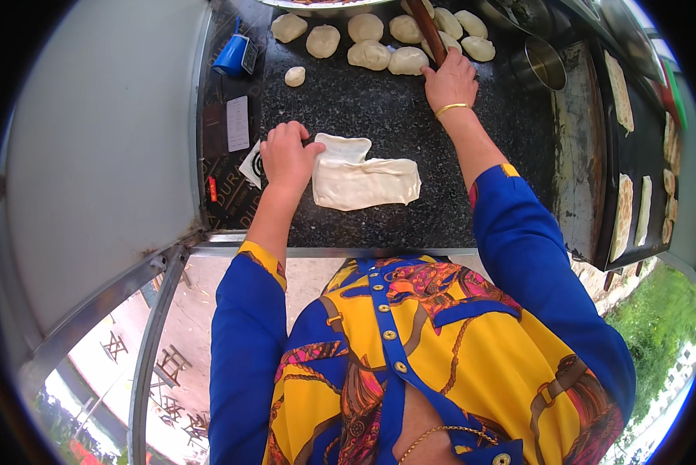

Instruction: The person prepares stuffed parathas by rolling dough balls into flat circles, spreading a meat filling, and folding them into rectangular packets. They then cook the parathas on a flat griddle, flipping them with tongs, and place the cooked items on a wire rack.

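A flattened sheet of dough [366,183] lies folded on the speckled black stone counter [377,110], with a thinner flap standing out at its upper left. My left hand [287,151] is beside that flap, thumb stretched to its edge and fingers spread away from the thumb over the counter. I cannot tell how firmly the thumb touches the dough. Farther up, my right hand [452,81] grips the near end of a dark wooden rolling pin [428,29]. The pin points away from me across several pale dough balls [368,55], and its far end is cut off by the frame.
A small dough ball [294,76] sits apart at left. Near it are a blue cup [233,55], a printed paper slip [237,123] and a red lighter-like object [212,189]. Rightward stand a metal pot [543,64] and a griddle [633,221] bearing flatbreads [621,218].
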### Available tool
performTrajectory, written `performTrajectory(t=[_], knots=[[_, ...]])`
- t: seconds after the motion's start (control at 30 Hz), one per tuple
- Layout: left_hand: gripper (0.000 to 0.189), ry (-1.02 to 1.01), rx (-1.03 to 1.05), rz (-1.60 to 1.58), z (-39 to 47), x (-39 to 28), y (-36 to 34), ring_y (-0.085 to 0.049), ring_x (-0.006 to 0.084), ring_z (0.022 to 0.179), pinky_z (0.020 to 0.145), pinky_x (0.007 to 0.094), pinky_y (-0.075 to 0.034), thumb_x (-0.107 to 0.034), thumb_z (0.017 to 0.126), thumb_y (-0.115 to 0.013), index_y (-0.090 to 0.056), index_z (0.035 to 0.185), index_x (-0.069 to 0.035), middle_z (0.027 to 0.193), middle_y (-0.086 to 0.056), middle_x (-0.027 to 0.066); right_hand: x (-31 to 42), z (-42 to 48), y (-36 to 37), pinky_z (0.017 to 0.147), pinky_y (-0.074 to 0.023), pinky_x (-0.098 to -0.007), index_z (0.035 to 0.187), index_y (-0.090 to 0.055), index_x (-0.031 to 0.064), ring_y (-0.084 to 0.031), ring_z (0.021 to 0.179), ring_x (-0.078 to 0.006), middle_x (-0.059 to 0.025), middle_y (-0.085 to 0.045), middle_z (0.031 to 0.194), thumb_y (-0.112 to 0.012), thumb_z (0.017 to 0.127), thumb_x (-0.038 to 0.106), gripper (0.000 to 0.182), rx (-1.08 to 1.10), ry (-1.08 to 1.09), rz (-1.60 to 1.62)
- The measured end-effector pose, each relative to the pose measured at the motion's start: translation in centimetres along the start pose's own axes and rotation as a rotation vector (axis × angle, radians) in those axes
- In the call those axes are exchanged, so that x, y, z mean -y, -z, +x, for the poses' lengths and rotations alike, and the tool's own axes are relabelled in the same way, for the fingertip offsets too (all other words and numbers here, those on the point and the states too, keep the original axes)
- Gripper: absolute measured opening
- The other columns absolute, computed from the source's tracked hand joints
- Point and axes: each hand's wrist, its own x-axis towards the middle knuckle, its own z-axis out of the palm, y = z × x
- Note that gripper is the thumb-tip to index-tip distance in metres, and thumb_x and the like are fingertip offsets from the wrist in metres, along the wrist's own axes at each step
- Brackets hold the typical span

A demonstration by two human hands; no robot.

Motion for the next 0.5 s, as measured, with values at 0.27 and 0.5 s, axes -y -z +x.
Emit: performTrajectory(t=[0.27,0.5], knots=[[0.033,0.004,-0.218,-0.183,-0.4,1.6,2.0,-0.055,0.0257,0.116,0.100,0.0433,-0.038,-0.028,0.090,-0.071,-0.061,0.116,-0.011,0.119,-0.062,0.0074,-2.8,-2.8,3.9,0.084,-0.0514,-0.0472,0.128,-0.051,0.0060,-0.063,0.101,-0.0402,-0.0210,-0.065,0.113,-0.066,0.092,0.024,0.043,0.095,0.137,0.282],[0.057,-0.354,-0.208,-0.082,-2.8,-1.2,0.6,-0.031,0.0327,0.145,0.118,0.0463,-0.023,-0.031,0.098,-0.054,-0.040,0.148,-0.007,0.154,-0.039,0.0133,-2.4,-11.8,5.9,0.081,-0.0480,-0.0365,0.128,-0.056,0.0133,-0.061,0.096,-0.0248,-0.0056,-0.062,0.102,-0.073,0.080,0.022,0.051,0.384,0.682,0.209]])
